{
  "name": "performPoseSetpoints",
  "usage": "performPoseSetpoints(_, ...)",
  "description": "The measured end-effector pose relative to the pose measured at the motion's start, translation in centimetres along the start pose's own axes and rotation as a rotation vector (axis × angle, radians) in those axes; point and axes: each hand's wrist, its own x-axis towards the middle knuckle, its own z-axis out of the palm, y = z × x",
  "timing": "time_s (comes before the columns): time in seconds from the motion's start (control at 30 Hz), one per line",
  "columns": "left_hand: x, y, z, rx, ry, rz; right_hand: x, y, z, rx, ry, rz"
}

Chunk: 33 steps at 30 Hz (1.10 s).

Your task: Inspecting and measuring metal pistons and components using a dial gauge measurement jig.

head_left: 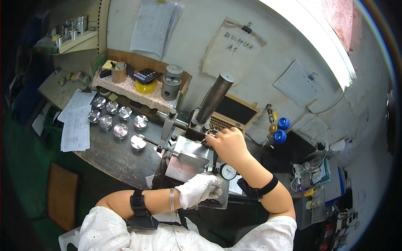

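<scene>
In the middle of the bench stands a metal measuring stand with a thick steel column [214,98] and a flat, shiny base plate [178,170]. My bare right hand [229,145] reaches up to the clamp block [196,127] at the column's foot. Its fingers are closed there, and what they grip is hidden. My left hand [199,190], in a white glove, is low at the plate's near edge with its fingers curled; I cannot make out what is in them. A round dial gauge [228,172] sits between the two hands. Across the plate lies a grey metal block [193,160].
Several silver pistons [120,131] stand on the dark bench to the left, beside paper sheets [76,127]. Behind, a cloth-covered shelf [138,95] bears a calculator [146,76] and a metal cylinder [171,85]. An open wooden case [236,109] and blue-knobbed valves [281,129] are at right.
</scene>
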Motion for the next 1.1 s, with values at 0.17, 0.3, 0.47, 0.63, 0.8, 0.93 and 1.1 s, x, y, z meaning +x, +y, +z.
performPoseSetpoints(0.17, 0.1, 0.1, -0.1, -0.024, -0.014, -0.021, 0.0, 0.3, -0.2, 0.01, -0.107, 0.009)
performPoseSetpoints(0.3, 0.0, 0.2, 0.0, -0.036, -0.001, -0.039, -0.1, 0.2, 0.2, -0.007, -0.186, 0.074)
performPoseSetpoints(0.47, -0.4, 0.5, 0.4, 0.019, 0.009, -0.024, 0.2, 0.1, -0.1, 0.024, 0.033, -0.034)
performPoseSetpoints(0.63, -0.1, 0.3, 0.1, 0.017, -0.012, -0.017, 0.4, 0.0, -0.2, 0.024, -0.066, 0.018)
performPoseSetpoints(0.8, -0.1, 0.2, -0.3, 0.045, -0.027, 0.009, 0.7, -0.1, -0.5, 0.003, -0.303, 0.147)
performPoseSetpoints(0.93, -0.9, 0.7, 0.5, 0.043, -0.002, -0.015, 0.5, 0.1, -0.6, 0.05, -0.03, 0.018)
performPoseSetpoints(1.1, -0.5, 0.2, -0.4, 0.112, -0.07, 0.041, 0.6, -0.3, -0.4, 0.046, -0.198, 0.063)
